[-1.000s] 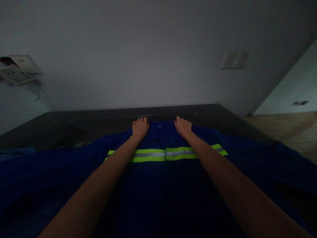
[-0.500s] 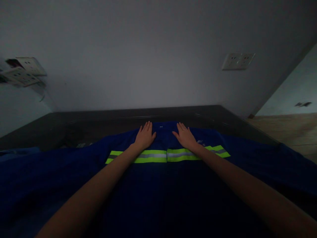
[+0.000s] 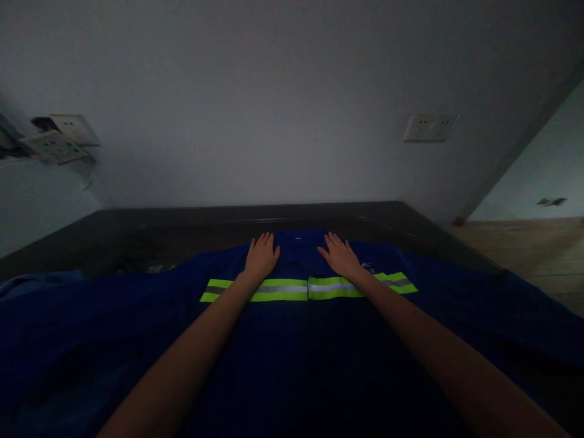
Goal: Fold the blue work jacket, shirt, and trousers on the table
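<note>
A dark blue work jacket (image 3: pixel 292 340) lies spread out on a dark surface, its collar at the far end and its sleeves reaching to both sides. A yellow-green and silver reflective band (image 3: pixel 283 290) crosses its chest. My left hand (image 3: pixel 261 255) rests flat on the jacket just left of the collar, fingers stretched forward. On the collar's other side, my right hand (image 3: pixel 341 255) lies flat too, its thumb pointing inward. Neither hand grips the cloth. The lower part of the jacket fades into shadow.
Behind the dark tabletop (image 3: pixel 219 214) rises a pale wall (image 3: pixel 274 121). It carries a double socket (image 3: pixel 431 128) at right and a loose-looking socket plate (image 3: pixel 55 146) at left. A lighter blue cloth (image 3: pixel 41 281) lies at the left edge. Wooden floor (image 3: pixel 529 243) shows at right.
My left hand has shifted slightly left, away from the collar's middle. My right hand stays nearly in place on the jacket. The view has tilted a little.
</note>
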`<state>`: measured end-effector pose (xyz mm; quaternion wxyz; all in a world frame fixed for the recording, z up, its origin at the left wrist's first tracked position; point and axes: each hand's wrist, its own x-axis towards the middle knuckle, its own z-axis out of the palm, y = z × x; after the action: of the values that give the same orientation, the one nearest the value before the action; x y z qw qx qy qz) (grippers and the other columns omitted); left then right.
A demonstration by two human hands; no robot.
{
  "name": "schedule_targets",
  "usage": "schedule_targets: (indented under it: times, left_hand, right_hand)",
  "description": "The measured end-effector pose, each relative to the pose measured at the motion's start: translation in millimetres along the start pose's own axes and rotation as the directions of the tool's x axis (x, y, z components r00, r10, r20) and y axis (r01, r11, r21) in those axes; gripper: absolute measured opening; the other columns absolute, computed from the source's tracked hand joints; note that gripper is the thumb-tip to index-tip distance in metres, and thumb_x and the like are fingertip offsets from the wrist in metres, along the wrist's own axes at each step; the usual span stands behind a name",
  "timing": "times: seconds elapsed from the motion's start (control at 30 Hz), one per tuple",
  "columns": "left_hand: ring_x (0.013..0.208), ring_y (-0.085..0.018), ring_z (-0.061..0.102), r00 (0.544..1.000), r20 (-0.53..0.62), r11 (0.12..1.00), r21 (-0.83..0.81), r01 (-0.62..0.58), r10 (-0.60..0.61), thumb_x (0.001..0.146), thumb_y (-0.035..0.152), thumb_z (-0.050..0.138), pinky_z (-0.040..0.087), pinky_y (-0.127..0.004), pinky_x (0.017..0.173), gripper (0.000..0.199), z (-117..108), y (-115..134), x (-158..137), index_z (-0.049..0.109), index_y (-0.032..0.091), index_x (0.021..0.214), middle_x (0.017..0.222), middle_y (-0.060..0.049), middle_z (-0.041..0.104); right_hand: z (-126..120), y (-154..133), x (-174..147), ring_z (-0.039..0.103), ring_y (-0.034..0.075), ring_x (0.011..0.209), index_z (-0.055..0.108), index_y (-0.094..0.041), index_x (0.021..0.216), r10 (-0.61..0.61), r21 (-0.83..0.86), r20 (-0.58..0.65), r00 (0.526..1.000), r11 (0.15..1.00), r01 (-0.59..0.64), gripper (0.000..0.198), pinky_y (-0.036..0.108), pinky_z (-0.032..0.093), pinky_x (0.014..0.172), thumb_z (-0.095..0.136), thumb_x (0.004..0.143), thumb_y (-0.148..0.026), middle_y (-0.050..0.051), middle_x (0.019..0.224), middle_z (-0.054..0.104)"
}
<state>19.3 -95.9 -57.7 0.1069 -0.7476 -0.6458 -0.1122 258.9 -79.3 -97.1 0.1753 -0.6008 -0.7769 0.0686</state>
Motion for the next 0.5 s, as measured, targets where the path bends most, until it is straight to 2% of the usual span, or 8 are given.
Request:
schedule_targets:
  times: [0.17,0.27,0.33,0.4,0.5]
  left_hand:
    - [0.137,-0.027,0.035,1.000,0.017,1.000,-0.014,-0.001,0.002,0.094,0.034,0.032,0.026,-0.047,0.113,0.052,0,0,0,0.039,0.010,0.140,0.146,-0.016,0.039]
    - [0.137,-0.025,0.034,0.997,-0.069,0.998,-0.042,-0.038,0.035,0.092,0.028,0.036,0.024,-0.046,0.114,0.049,-8,3,-1,0.040,0.011,0.138,0.146,-0.015,0.039]
    - [0.136,-0.023,0.036,0.986,-0.125,0.989,-0.077,-0.124,0.113,0.091,0.024,0.037,0.022,-0.044,0.115,0.045,-16,8,-5,0.045,0.013,0.134,0.144,-0.013,0.043]
    - [0.132,-0.021,0.040,0.962,-0.120,0.956,-0.136,-0.260,0.244,0.091,0.021,0.038,0.026,-0.041,0.115,0.041,-24,16,-14,0.051,0.016,0.129,0.139,-0.011,0.049]
    - [0.130,-0.017,0.043,0.875,-0.018,0.852,-0.219,-0.475,0.483,0.090,0.021,0.039,0.031,-0.037,0.112,0.040,-32,28,-36,0.052,0.019,0.128,0.138,-0.008,0.051]
  right_hand:
    - [-6,-2,-1,0.022,0.026,0.141,0.033,-0.007,0.144,-0.008,0.023,-0.070,0.998,1.000,0.010,0.062,0.051,0.020,0.112,0.028,0.097,-0.047,0.016,0.152,0.028]
    - [-18,-14,-12,0.026,0.025,0.140,0.040,-0.008,0.140,-0.050,0.049,-0.189,0.981,0.997,0.061,0.055,0.049,0.020,0.113,0.031,0.097,-0.041,0.015,0.150,0.033]
    - [-26,-28,-28,0.031,0.023,0.138,0.044,-0.011,0.138,-0.131,0.071,-0.215,0.968,0.986,0.149,0.051,0.046,0.021,0.114,0.031,0.097,-0.038,0.013,0.147,0.038]
    - [-30,-40,-48,0.036,0.021,0.136,0.047,-0.014,0.137,-0.245,0.098,-0.167,0.955,0.960,0.264,0.048,0.044,0.023,0.113,0.032,0.096,-0.035,0.012,0.144,0.043]
    - [-29,-47,-76,0.039,0.021,0.134,0.049,-0.014,0.135,-0.327,0.126,-0.079,0.942,0.934,0.335,0.046,0.042,0.025,0.113,0.035,0.095,-0.030,0.012,0.141,0.047]
